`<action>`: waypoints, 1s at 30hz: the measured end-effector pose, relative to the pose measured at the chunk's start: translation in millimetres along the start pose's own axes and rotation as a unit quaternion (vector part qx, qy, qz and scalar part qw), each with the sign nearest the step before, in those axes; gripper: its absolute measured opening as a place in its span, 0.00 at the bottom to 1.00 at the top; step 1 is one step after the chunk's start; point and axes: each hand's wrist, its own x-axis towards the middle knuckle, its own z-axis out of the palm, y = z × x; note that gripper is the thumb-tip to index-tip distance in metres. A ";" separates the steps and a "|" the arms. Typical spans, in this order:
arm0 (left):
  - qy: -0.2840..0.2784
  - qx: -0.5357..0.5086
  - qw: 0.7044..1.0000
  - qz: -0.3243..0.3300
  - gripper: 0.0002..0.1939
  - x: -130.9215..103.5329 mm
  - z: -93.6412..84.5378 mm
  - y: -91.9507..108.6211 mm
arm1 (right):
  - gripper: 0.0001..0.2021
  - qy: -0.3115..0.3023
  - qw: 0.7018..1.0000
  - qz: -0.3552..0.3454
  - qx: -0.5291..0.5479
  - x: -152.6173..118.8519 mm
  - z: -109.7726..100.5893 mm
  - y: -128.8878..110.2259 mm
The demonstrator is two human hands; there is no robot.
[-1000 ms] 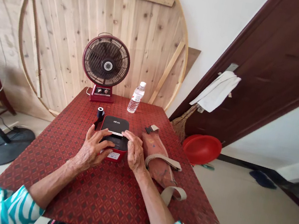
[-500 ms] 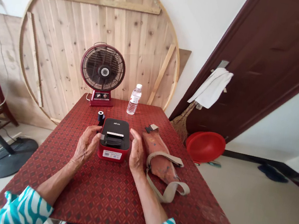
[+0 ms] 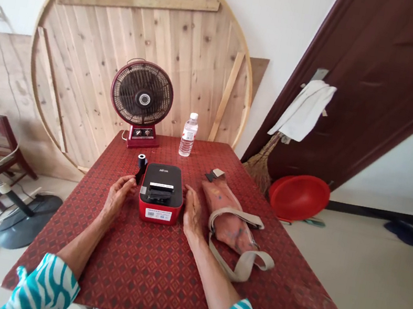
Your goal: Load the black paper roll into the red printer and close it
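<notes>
A red and black box-shaped device [image 3: 162, 193] with a white label on its front rests on the patterned red table [image 3: 138, 270]. To its left is my left hand [image 3: 118, 193], its fingers curled beside a black strap-like piece [image 3: 140, 173]; whether it pinches anything is unclear. My right hand [image 3: 193, 213] lies just right of the device, fingers extended and holding nothing. Behind the left hand stands a small dark roll [image 3: 142, 160] with a white end. An orange-brown bag [image 3: 228, 213] with beige straps lies right of my right hand.
A red fan [image 3: 142, 98] and a water bottle [image 3: 189, 135] stand at the table's back. Behind them leans a round wooden board [image 3: 176, 53]. Red basins [image 3: 298, 196] and a straw broom [image 3: 260, 168] are right of the table.
My left hand's fingers have drawn closer together and it sits slightly farther from the device. The right hand has lowered a little beside the device. The camera view has shifted.
</notes>
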 end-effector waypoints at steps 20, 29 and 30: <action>-0.151 -0.098 0.971 -0.156 0.33 -4.1 9.4 17.9 | 0.26 -0.036 0.999 0.007 -0.024 -2.0 -1.1 -3.0; -0.159 -0.087 0.968 -0.171 0.32 -0.5 8.8 17.2 | 0.24 -0.031 0.999 -0.001 -0.029 -1.6 2.7 1.2; -0.159 -0.087 0.968 -0.173 0.32 0.6 8.6 16.6 | 0.24 -0.033 0.999 0.000 -0.028 -1.5 2.9 1.8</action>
